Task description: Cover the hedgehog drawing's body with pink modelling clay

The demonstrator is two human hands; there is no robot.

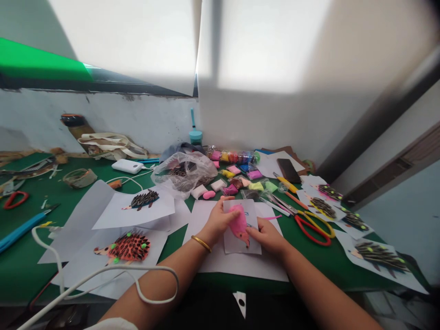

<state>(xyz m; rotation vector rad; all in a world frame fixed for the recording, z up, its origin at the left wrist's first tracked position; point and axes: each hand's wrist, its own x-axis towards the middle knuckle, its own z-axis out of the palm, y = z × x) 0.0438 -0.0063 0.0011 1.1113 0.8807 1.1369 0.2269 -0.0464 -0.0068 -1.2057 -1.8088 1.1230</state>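
A small white card is held up over white paper sheets. Pink clay is pressed flat on the card, with a small tan snout with a dark tip at its lower end. My left hand grips the card's left side, its thumb lying on the pink clay. From the right, my right hand pinches the card's edge, fingertips close to the snout; its other fingers are behind the card. Right of the card a thin pink strip lies near a white pen.
Scissors and an orange-yellow cutter lie rightward, beside finished hedgehog pictures. Clay packets and a plastic bag sit behind. A white cable loops over a red hedgehog picture; a blue cutter lies far left.
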